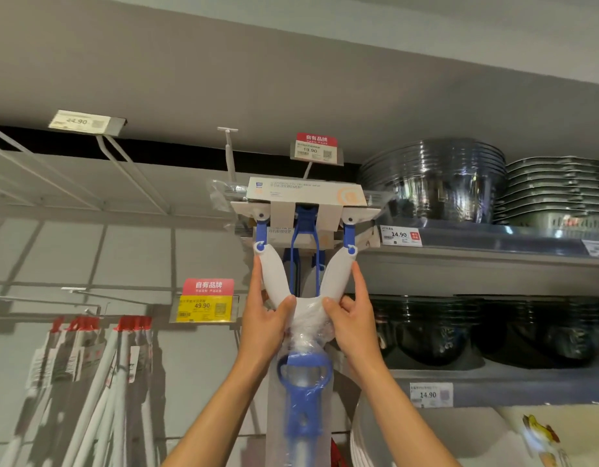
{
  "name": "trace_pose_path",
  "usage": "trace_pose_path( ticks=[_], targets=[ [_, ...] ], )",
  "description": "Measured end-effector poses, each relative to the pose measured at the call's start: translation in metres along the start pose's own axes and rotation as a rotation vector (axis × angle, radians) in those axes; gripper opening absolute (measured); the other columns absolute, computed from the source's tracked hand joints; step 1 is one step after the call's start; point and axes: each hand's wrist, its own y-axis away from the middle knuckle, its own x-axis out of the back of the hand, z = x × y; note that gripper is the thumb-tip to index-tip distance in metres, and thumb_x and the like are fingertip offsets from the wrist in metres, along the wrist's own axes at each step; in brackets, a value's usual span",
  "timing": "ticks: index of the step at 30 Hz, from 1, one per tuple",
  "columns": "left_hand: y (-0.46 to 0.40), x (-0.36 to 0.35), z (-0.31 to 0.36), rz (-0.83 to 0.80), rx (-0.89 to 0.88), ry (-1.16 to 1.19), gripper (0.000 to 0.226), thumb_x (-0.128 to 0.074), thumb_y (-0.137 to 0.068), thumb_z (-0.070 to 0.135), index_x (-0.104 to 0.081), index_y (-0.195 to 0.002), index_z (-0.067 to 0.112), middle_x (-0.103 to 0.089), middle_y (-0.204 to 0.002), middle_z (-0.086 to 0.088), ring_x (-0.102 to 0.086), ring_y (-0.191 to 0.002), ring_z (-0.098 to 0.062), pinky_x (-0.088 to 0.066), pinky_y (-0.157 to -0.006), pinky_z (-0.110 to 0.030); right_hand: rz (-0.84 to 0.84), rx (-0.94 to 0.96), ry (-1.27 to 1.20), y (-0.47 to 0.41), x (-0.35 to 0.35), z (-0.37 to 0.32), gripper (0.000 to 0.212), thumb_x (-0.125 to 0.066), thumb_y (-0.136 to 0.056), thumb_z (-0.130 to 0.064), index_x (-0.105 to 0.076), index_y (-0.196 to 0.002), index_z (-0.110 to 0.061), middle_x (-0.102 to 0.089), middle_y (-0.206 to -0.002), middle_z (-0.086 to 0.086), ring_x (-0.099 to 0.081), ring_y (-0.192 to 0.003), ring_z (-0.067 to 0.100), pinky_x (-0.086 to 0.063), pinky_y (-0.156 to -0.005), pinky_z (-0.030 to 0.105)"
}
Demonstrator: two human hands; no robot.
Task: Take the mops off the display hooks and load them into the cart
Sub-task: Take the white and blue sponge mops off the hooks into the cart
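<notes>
A white and blue sponge mop hangs head-up from a display hook under the top shelf, its head wrapped in a cardboard sleeve. My left hand grips the left arm of the white Y-shaped yoke. My right hand grips the right arm, thumb on the plastic-wrapped neck. The blue pull handle and the shaft run down between my forearms. A second mop head shows just behind the first. No cart is in view.
Several other mops with white shafts hang at the lower left. Stacked dark bowls and plates fill the shelves on the right. Price tags stick out from the hooks. Empty wire hooks jut out at the upper left.
</notes>
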Motion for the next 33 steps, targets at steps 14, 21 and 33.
trace_pose_path(
  ticks=[14, 21, 33],
  targets=[
    [0.0, -0.006, -0.024, 0.007, -0.088, -0.008, 0.09, -0.066, -0.093, 0.001, -0.024, -0.144, 0.062, -0.039, -0.157, 0.004, -0.064, -0.115, -0.005, -0.062, -0.08, -0.045, -0.019, 0.106, 0.006, -0.018, 0.012, 0.036, 0.091, -0.06, -0.095, 0.003, -0.026, -0.135, -0.072, -0.066, -0.124, 0.009, -0.071, -0.104, 0.022, -0.06, -0.085, 0.05],
    [-0.003, -0.005, -0.022, -0.012, -0.125, -0.03, 0.096, -0.068, -0.091, 0.002, -0.022, -0.144, 0.068, -0.04, -0.156, 0.001, -0.066, -0.114, -0.015, -0.062, -0.077, -0.038, -0.05, 0.127, -0.025, -0.019, 0.016, 0.036, 0.093, -0.06, -0.094, 0.003, -0.025, -0.132, -0.074, -0.057, -0.138, 0.012, -0.068, -0.112, 0.022, -0.06, -0.086, 0.048],
    [-0.027, 0.009, 0.005, -0.071, -0.145, -0.14, 0.104, -0.075, -0.088, 0.012, -0.005, -0.156, 0.05, -0.043, -0.152, 0.0, -0.064, -0.114, -0.01, -0.059, -0.079, -0.022, -0.117, 0.077, 0.001, -0.025, 0.014, 0.015, 0.1, -0.061, -0.091, 0.008, -0.01, -0.152, -0.052, -0.06, -0.125, 0.007, -0.071, -0.099, 0.012, -0.06, -0.07, 0.028]
  ],
)
